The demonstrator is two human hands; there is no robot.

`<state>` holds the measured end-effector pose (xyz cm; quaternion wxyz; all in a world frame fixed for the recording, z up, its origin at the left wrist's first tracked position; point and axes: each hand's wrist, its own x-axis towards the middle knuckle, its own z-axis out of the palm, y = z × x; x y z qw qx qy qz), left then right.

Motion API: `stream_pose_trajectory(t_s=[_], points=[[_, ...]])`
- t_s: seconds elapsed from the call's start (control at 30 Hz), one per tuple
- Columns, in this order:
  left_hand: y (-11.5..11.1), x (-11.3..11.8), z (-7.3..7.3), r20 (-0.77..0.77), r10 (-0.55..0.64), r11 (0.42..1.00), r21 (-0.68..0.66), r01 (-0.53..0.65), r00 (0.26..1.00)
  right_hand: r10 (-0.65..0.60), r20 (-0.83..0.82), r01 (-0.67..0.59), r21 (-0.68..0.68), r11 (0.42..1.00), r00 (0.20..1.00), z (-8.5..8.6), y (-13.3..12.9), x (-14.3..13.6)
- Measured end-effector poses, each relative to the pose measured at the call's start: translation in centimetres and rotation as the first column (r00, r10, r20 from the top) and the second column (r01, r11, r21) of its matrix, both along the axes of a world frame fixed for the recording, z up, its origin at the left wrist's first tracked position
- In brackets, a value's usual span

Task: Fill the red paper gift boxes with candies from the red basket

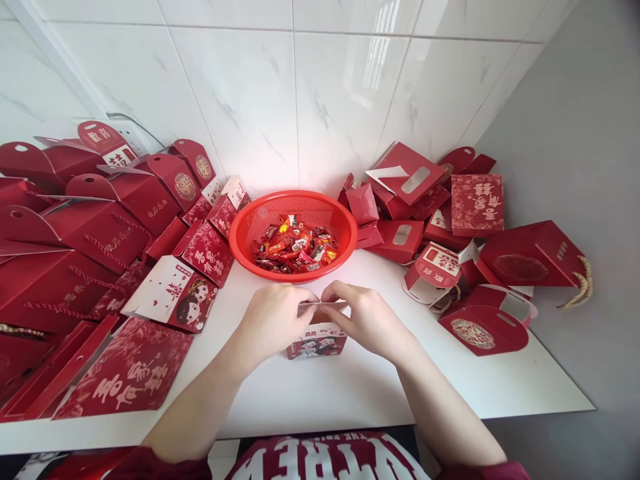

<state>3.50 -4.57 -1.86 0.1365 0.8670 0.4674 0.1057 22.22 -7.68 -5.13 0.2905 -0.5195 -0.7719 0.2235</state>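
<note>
A small red and white gift box [317,346] with cartoon figures stands upright on the white table, just in front of me. Its top is partly open, and the inside is too hidden to make out. My left hand [274,317] pinches the top flap from the left. From the right, my right hand [367,317] pinches the same top edge, its fingertips close to those of my left hand. Right behind both hands sits a red plastic basket [345,250] holding many wrapped candies [297,248].
Many red gift boxes [107,230] crowd the left side, some with rope handles. More boxes [477,203] lie piled at the right. A tiled wall [240,87] rises behind the white table [370,400], whose front edge is near my body.
</note>
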Motion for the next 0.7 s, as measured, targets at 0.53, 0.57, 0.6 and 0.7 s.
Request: stream_pose_trajectory(t_s=[0.53,0.57,0.6,0.7], points=[[2.4,-0.3,-0.3,-0.152,0.038,0.982,0.191,-0.009,0.988,-0.126,0.252,0.097,0.124,0.988,0.96,1.0,2.7,-1.9],[2.8,-0.3,0.1,-0.164,0.028,0.987,0.163,-0.001,0.986,-0.117,0.247,0.097,0.093,0.991,0.962,1.2,3.0,-1.8],[3.3,-0.4,0.5,-0.17,0.019,0.991,0.135,0.004,0.985,-0.11,0.246,0.098,0.06,0.993,0.963,1.5,3.3,-1.7],[4.6,-0.8,1.2,-0.137,-0.005,0.998,0.061,0.013,0.991,-0.12,0.236,0.123,0.003,0.992,0.964,2.0,3.9,-1.2]])
